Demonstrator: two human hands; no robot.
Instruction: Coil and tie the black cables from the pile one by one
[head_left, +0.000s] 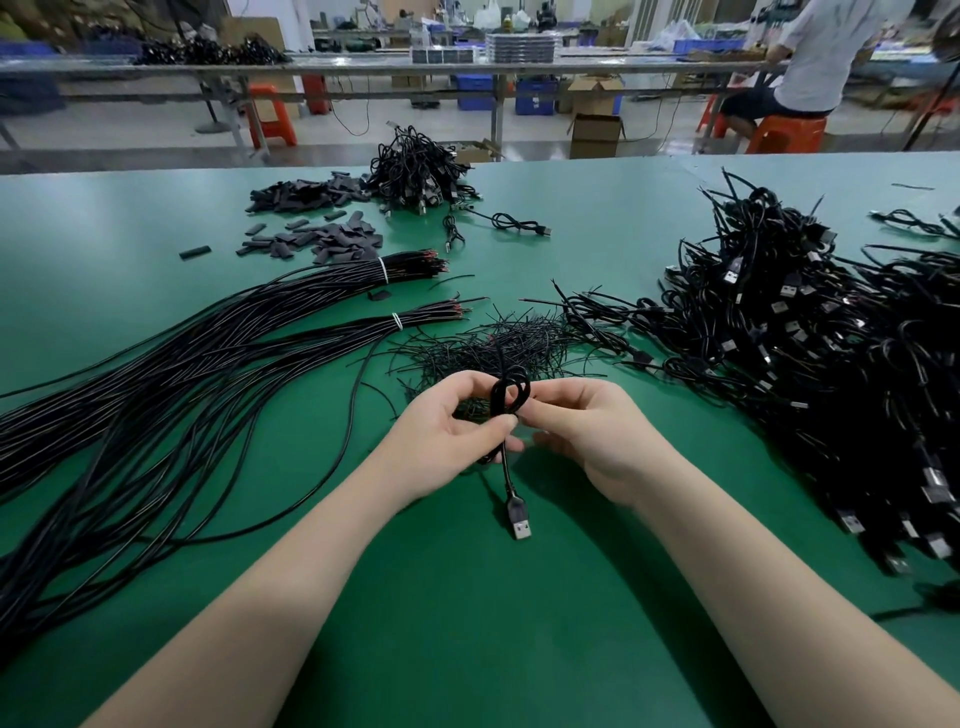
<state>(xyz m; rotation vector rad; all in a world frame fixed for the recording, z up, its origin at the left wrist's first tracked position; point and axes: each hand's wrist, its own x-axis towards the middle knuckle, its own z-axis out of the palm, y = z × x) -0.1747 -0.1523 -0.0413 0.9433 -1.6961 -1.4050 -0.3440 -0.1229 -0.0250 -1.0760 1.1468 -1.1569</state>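
USB cable (506, 402) folded into a small coil, held above the green table (467, 597), plug (519, 527) dangling below. We pinch it with both: left hand (452, 434) gripping the coil's base, right hand (587, 431) curled at its side. Tie not yet visible. Finished bundles (831, 353) stack right — long uncoiled cables (156, 374) remain left, 2 tied bunches among them.

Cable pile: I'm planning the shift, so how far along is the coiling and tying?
Done, it seems: a big heap of coiled cables lies at the right. In hand: the left hand and right hand hold one cable looped, its plug hanging. Left: long straight cable bundles at the left.
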